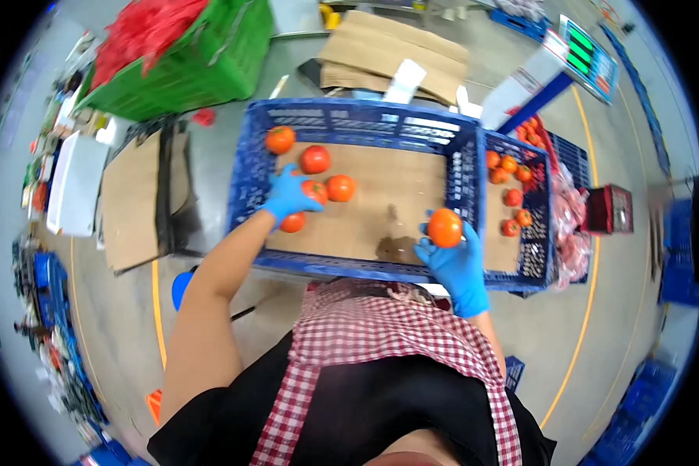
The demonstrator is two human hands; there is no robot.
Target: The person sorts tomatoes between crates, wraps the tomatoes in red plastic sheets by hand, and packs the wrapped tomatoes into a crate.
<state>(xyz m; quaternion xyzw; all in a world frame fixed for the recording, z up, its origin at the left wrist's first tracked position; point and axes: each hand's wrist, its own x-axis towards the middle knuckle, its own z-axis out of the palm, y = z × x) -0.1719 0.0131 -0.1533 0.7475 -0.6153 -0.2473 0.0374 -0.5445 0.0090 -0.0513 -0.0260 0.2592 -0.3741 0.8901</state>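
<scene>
A blue plastic crate (349, 270) lined with brown cardboard lies in front of me. My left hand (287, 194), in a blue glove, reaches into its left side with fingers over a tomato (313, 192); whether it grips the tomato is hard to see. Close around that hand are a tomato (315, 159), another tomato (340, 187) and a partly covered tomato (292, 223). One more tomato (280, 140) sits in the far left corner. At the crate's right side, my gloved right hand (457, 260) holds a large orange-red tomato (444, 227).
A second blue crate (534, 256) with several tomatoes adjoins on the right. Behind it stands a scale display (589, 58) on a post. Flattened cardboard (392, 50) lies beyond the crate. A green bin (210, 66) with red bags is at far left.
</scene>
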